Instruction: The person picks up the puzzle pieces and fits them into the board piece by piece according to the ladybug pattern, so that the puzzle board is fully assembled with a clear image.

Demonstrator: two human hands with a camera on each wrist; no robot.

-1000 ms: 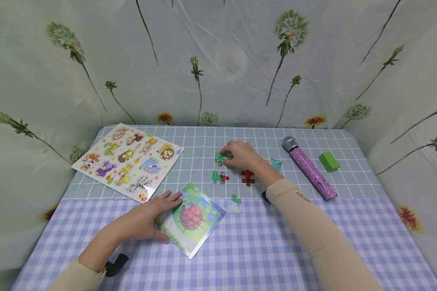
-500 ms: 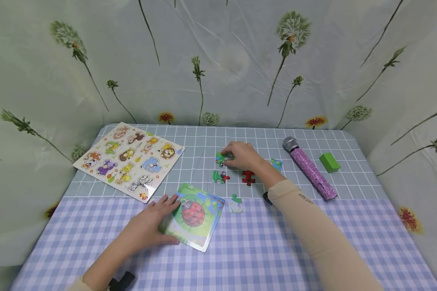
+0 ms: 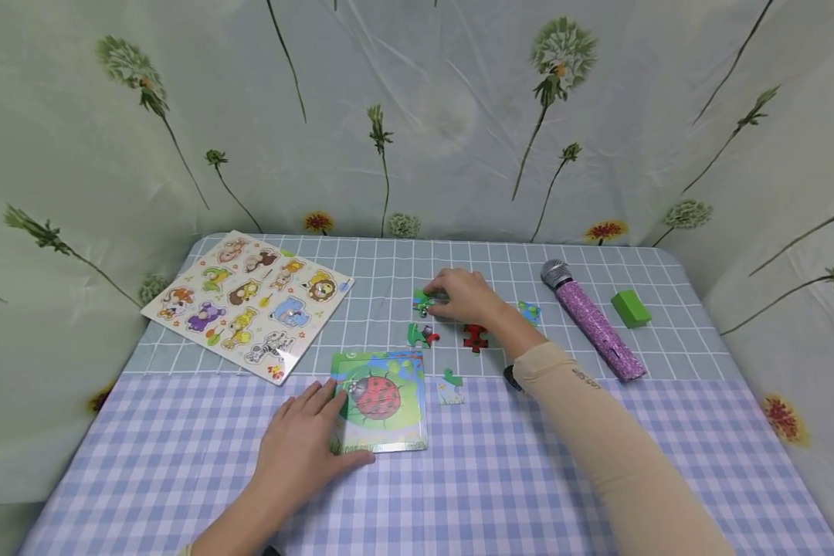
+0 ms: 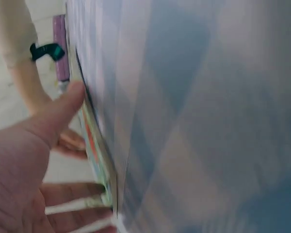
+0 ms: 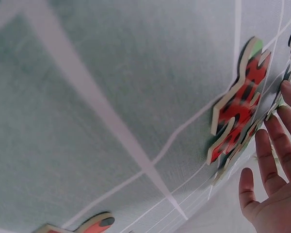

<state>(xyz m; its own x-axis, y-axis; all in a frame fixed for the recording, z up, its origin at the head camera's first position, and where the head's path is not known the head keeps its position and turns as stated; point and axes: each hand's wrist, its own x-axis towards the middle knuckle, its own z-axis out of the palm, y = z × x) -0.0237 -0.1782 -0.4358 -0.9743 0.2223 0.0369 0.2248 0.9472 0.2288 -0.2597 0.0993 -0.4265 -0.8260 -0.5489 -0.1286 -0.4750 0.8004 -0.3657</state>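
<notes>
My left hand (image 3: 299, 444) lies at the left side of a square ladybug puzzle board (image 3: 406, 428), straight fingertips on its upper left part and thumb along its near edge. The left wrist view shows that thumb (image 4: 63, 109) stretched beside the board's edge. Farther back, my right hand (image 3: 464, 297) pinches a green puzzle piece (image 3: 419, 300) low over the cloth, partly hidden by the fingers. Close by lie a red puzzle piece (image 3: 476, 338), a green and red piece (image 3: 420, 335) and a green and white piece (image 3: 450, 388). The red one looms near the right wrist camera.
An animal peg-puzzle board (image 3: 250, 305) lies at the back left. To the right are a glittery purple microphone (image 3: 594, 320) and a green block (image 3: 630, 309). Another blue-green piece (image 3: 529, 312) lies behind the right forearm. A flowered curtain (image 3: 452, 154) rises behind the table.
The ladybug board has turned from a slant to nearly square with the table, my left hand moving along with it. My right hand has stayed at the green piece.
</notes>
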